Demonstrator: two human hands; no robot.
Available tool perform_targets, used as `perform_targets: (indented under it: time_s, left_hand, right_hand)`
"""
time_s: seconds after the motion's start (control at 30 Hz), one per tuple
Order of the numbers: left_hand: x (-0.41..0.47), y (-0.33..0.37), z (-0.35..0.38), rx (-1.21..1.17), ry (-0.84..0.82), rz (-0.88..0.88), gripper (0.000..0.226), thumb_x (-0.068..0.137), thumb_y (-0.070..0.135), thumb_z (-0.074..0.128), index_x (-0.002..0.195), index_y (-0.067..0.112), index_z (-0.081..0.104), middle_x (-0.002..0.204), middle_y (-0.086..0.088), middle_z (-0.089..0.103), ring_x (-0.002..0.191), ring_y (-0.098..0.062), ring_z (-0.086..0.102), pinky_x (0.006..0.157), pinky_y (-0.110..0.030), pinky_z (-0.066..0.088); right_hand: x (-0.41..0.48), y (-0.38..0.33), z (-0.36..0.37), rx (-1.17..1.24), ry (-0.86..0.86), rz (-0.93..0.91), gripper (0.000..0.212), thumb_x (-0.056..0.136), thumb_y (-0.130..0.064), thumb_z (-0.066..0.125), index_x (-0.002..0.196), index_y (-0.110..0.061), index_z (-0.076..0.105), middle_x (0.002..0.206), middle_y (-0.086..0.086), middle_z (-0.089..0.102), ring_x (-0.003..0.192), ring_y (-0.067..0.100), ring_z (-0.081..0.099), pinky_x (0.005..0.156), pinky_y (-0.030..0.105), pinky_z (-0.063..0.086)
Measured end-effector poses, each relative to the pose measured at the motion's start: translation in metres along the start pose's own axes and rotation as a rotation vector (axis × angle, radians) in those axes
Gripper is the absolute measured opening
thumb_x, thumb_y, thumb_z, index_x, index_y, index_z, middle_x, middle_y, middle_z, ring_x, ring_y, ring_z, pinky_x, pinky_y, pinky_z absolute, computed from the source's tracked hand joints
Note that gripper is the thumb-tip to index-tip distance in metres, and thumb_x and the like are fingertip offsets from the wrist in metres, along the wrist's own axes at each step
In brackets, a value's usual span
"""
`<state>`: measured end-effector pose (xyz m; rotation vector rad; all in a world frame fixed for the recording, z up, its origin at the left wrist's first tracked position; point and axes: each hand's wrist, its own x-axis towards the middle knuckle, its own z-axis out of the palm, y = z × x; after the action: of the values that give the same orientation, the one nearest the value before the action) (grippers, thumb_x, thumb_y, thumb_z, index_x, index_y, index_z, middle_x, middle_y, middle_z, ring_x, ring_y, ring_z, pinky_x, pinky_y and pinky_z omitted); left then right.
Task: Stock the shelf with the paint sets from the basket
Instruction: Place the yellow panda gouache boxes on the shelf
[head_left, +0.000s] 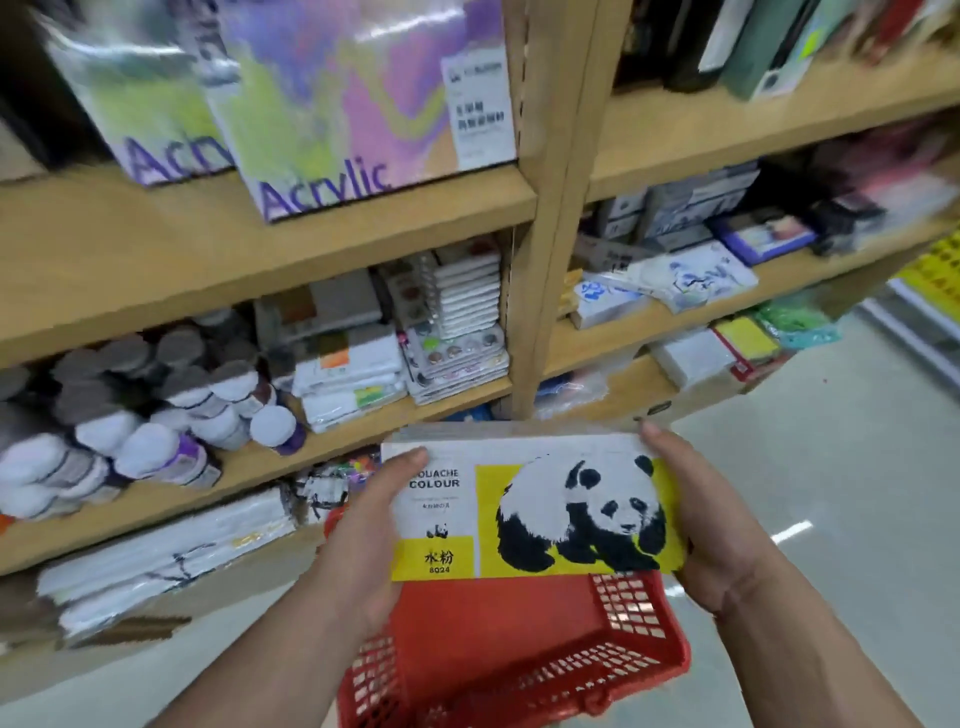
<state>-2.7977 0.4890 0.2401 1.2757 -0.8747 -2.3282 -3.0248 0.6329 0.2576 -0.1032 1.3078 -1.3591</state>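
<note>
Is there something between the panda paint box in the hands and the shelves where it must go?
Nothing visible stands between. The panda paint box, held by the left hand and right hand above the red basket, faces open air before the shelves, but those in view look already crowded with stock.

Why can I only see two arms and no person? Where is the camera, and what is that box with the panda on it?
The camera sits on the person's head and looks down, so you see only their own arms. The left hand and right hand hold a flat box by its two ends. It has a panda picture and the words "Gouache Colour", so it is a paint set. Below it is a red basket whose visible part looks empty. In front are wooden shelves with "Acrylic" boxes up high and paint bottles with white caps lower down.
</note>
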Motion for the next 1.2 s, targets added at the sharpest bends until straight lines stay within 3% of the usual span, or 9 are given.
perform_targets:
  time_s: [0.13,0.3,0.47,0.63,0.73,0.8,0.93,1.07,1.2]
  left_hand:
    - [-0.058,0.045,0.014,-0.018,0.042,0.241,0.052,0.065,0.03,0.082,0.113,0.013,0.072,0.108,-0.019,0.077,0.086,-0.036,0.076,0.061,-0.044,0.063]
    - [-0.119,0.102,0.008,-0.032,-0.005,0.515,0.044,0.05,0.031,0.082,0.093,0.023,0.082,0.092,-0.012,0.08,0.073,-0.028,0.078,0.049,-0.036,0.058]
    - [-0.146,0.159,-0.034,0.003,-0.006,0.73,0.066,0.045,0.039,0.083,0.109,0.026,0.078,0.097,-0.011,0.079,0.075,-0.034,0.076,0.047,-0.044,0.057]
    - [-0.144,0.206,-0.118,-0.064,0.0,0.867,0.034,0.077,0.034,0.061,0.105,0.028,0.079,0.092,-0.01,0.078,0.068,-0.034,0.074,0.047,-0.047,0.057]
    - [-0.128,0.228,-0.165,-0.065,-0.035,0.845,0.041,0.08,0.032,0.061,0.117,0.027,0.076,0.106,-0.009,0.079,0.089,-0.027,0.077,0.065,-0.043,0.064]
    - [-0.117,0.24,-0.183,-0.059,-0.007,0.828,0.067,0.068,0.038,0.072,0.132,0.02,0.066,0.118,-0.013,0.075,0.103,-0.03,0.074,0.073,-0.044,0.063]
    - [-0.094,0.253,-0.195,0.049,0.0,0.85,0.049,0.062,0.038,0.078,0.111,0.042,0.075,0.112,0.0,0.079,0.102,-0.022,0.076,0.073,-0.04,0.063]
    - [-0.076,0.261,-0.207,0.099,0.031,0.849,0.076,0.062,0.04,0.08,0.134,0.032,0.06,0.119,0.003,0.077,0.111,-0.022,0.073,0.086,-0.043,0.059]
    - [-0.069,0.258,-0.21,0.144,0.126,0.861,0.078,0.065,0.047,0.08,0.139,0.039,0.056,0.12,0.008,0.076,0.109,-0.017,0.073,0.077,-0.033,0.063]
  right_hand:
    - [-0.032,-0.053,0.045,-0.066,-0.224,-0.142,0.073,0.031,-0.057,0.102,0.096,-0.026,0.086,0.11,0.012,0.082,0.093,0.029,0.081,0.062,0.034,0.065]
    - [-0.066,-0.086,0.104,-0.042,-0.328,-0.39,0.051,0.049,-0.036,0.093,0.098,-0.026,0.087,0.112,0.011,0.081,0.091,0.028,0.081,0.06,0.035,0.064]
    - [-0.068,-0.097,0.174,-0.058,-0.413,-0.586,0.071,0.077,-0.024,0.074,0.146,-0.025,0.058,0.132,0.004,0.075,0.114,0.024,0.076,0.077,0.036,0.065]
    - [-0.038,-0.089,0.269,-0.247,-0.354,-0.603,0.129,0.044,-0.058,0.1,0.157,-0.032,0.044,0.137,0.001,0.072,0.126,0.027,0.069,0.106,0.051,0.056]
    - [-0.014,-0.085,0.321,-0.28,-0.311,-0.558,0.132,0.041,-0.063,0.099,0.156,-0.027,0.046,0.138,0.006,0.071,0.125,0.03,0.069,0.111,0.057,0.049]
    - [0.005,-0.084,0.342,-0.277,-0.276,-0.562,0.129,0.041,-0.063,0.099,0.155,-0.028,0.048,0.138,0.006,0.071,0.125,0.03,0.069,0.109,0.056,0.052]
    - [0.039,-0.079,0.352,-0.232,-0.21,-0.546,0.128,0.039,-0.062,0.1,0.152,-0.026,0.052,0.137,0.007,0.072,0.128,0.033,0.066,0.103,0.054,0.055]
    - [0.061,-0.07,0.357,-0.203,-0.172,-0.601,0.117,0.038,-0.062,0.101,0.142,-0.029,0.059,0.124,0.001,0.078,0.112,0.024,0.076,0.077,0.038,0.065]
    - [0.077,-0.066,0.361,-0.272,-0.02,-0.713,0.086,0.058,-0.057,0.09,0.136,-0.028,0.067,0.113,-0.002,0.081,0.099,0.022,0.08,0.068,0.032,0.064]
